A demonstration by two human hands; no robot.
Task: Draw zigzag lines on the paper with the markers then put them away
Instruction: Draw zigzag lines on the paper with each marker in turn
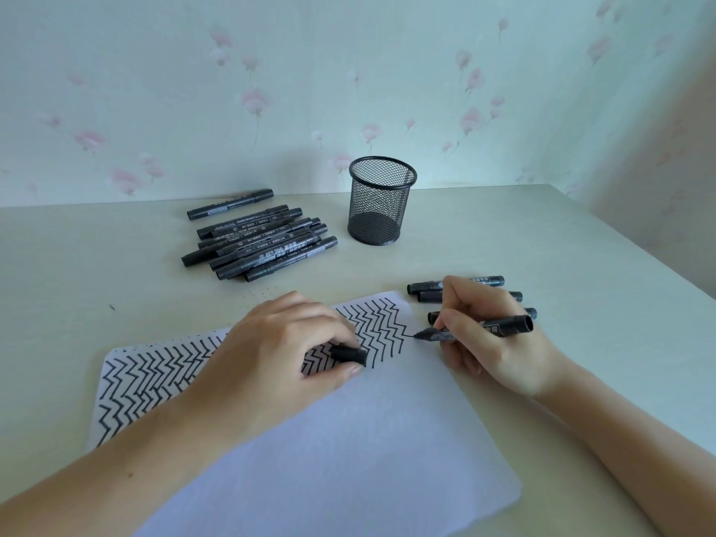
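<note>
1. Right hand (pixel 492 335): grip closed around an uncapped black marker (pixel 484 328), tip touching the paper (pixel 348 439) at the right end of the zigzag rows.
2. Left hand (pixel 286 343): lay on the paper, fingers curled around a black cap (pixel 348 354).
3. Spare markers (pixel 255 242) lay heaped on the counter (pixel 77 265), left of a mesh pen cup (pixel 381 201).
4. Three more markers (pixel 426 291) lay just behind the right hand.
</note>
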